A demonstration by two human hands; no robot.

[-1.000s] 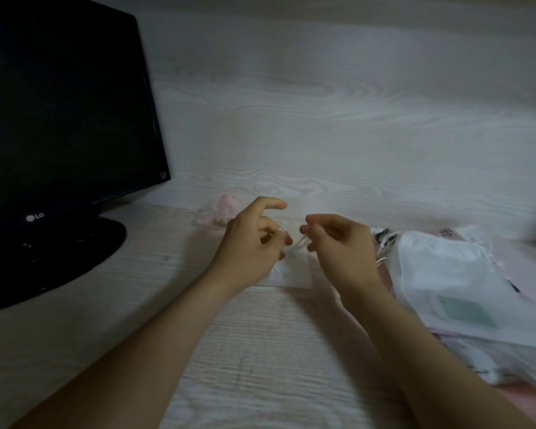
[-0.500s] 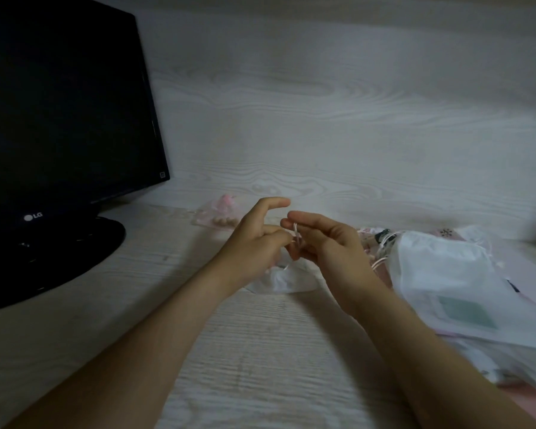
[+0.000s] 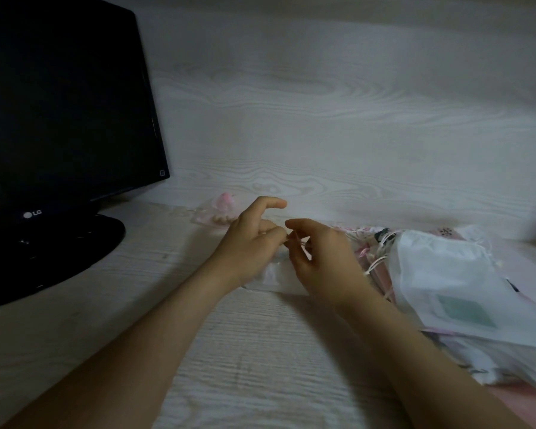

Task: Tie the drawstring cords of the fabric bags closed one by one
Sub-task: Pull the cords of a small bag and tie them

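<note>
The left hand (image 3: 248, 239), forefinger lifted, and the right hand (image 3: 322, 258) each pinch the thin cord (image 3: 296, 241) of a small sheer bag (image 3: 273, 275) lying on the desk (image 3: 260, 351) beneath them. One pink bag (image 3: 220, 209) sits behind, apparently finished; a heap of bags (image 3: 446, 274) at right looks untied.

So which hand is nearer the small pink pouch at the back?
Left. The left hand sits just right of the pink pouch; the right hand is farther right, beyond it.
</note>
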